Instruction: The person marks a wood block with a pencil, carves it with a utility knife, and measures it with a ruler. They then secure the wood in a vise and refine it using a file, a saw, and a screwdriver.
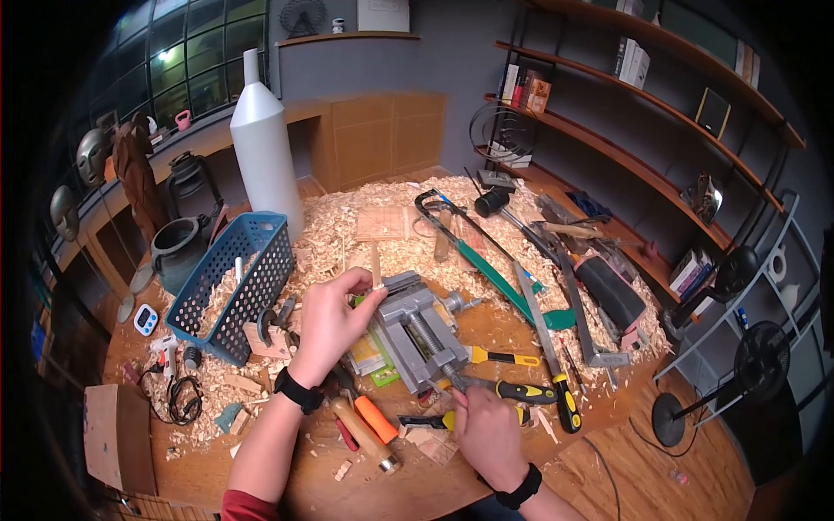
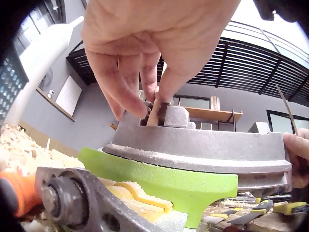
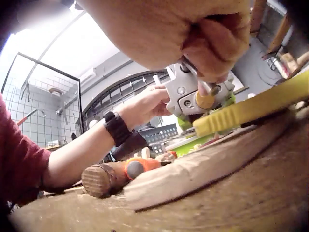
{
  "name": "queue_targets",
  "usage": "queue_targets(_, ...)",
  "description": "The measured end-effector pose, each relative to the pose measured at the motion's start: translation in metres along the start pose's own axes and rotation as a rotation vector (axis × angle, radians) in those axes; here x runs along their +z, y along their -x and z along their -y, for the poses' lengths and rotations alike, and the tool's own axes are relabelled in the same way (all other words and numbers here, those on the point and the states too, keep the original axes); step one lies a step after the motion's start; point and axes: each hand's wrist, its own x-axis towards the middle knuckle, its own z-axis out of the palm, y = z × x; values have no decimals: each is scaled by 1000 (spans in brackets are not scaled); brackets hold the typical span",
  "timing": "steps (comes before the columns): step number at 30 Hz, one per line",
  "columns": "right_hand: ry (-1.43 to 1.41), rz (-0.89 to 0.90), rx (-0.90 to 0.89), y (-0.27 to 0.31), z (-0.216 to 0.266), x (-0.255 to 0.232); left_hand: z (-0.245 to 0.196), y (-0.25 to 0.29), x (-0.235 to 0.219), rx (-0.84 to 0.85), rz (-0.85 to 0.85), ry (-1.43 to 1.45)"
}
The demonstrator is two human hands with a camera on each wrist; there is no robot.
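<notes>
A grey bench vise (image 1: 408, 330) on a bright green base (image 2: 159, 176) stands on the table in front of the person. The left hand (image 1: 334, 314) pinches a thin wooden stick (image 1: 376, 262) between thumb and fingers. In the left wrist view the stick's lower end (image 2: 152, 117) sits between the vise's jaws, and the stick stands upright. At the vise's near end, the right hand (image 1: 488, 438) has its fingers curled round the metal handle (image 3: 191, 67) of the vise screw. Part of that handle is hidden by the fingers.
Wood shavings (image 1: 330, 204) cover much of the table. A blue basket (image 1: 228, 300) stands left; a green-framed saw (image 1: 495, 278) lies behind right. Near the vise lie an orange-handled tool (image 1: 375, 419), a wooden handle (image 1: 365, 438) and several yellow-black tools (image 1: 526, 392).
</notes>
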Motion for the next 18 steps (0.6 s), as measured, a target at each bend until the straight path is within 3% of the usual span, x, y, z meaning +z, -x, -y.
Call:
queue_targets(7,-216,49,164,1,9,0,-4,-1,-3,-65,58,1)
queue_targets(9,-193,75,166,1,8,-1,4,0,1,69,-19,-10)
queue_targets(13,-195,107,158,-2,9,-12,8,2,-1,85,11,-31)
queue_targets(16,-197,156,145,1,8,-23,2,0,-9,16,98,-1)
queue_targets(18,-383,98,275,7,6,-33,-1,-2,-13,-27,205,-13)
